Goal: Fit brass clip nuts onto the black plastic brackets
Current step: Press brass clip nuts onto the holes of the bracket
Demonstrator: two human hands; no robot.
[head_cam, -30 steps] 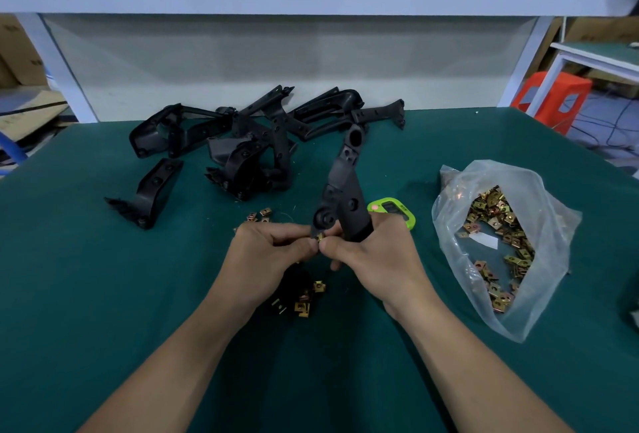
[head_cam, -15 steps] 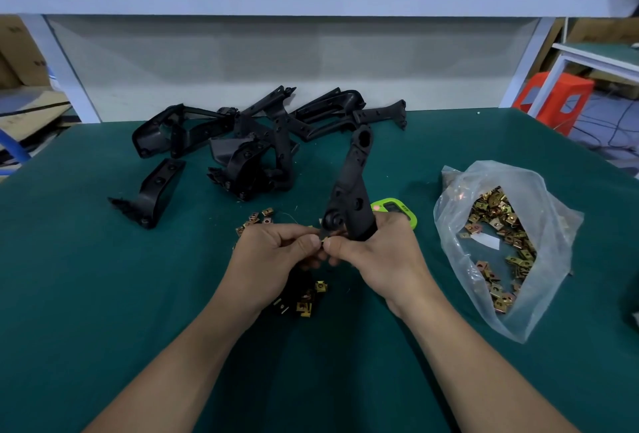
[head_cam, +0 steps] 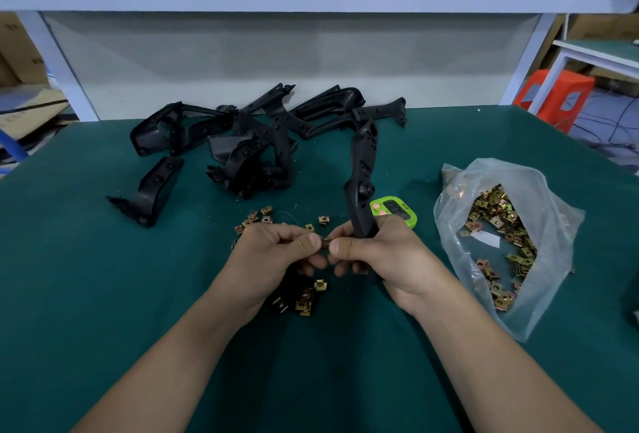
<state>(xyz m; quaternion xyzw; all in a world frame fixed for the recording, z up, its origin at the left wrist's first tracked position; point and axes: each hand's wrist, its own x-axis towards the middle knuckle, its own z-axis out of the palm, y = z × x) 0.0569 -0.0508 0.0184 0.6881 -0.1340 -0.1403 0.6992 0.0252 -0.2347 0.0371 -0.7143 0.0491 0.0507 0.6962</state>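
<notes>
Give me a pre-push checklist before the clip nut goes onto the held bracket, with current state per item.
1. Bracket gripped: ok, right hand wraps its lower end, bracket upright.
2. Clip nut in hand: ok, pinched between left hand thumb and right thumb.
3. Nut's open side facing the bracket edge: cannot tell, too small.
4. Nut seated on the bracket: cannot tell, fingers hide the joint.
5. Spare nuts within reach: ok, loose nuts on the mat, more in the bag.

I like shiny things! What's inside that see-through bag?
The plastic bag holds a heap of brass clip nuts and a small white slip. Nuts buried underneath can't be seen.
</notes>
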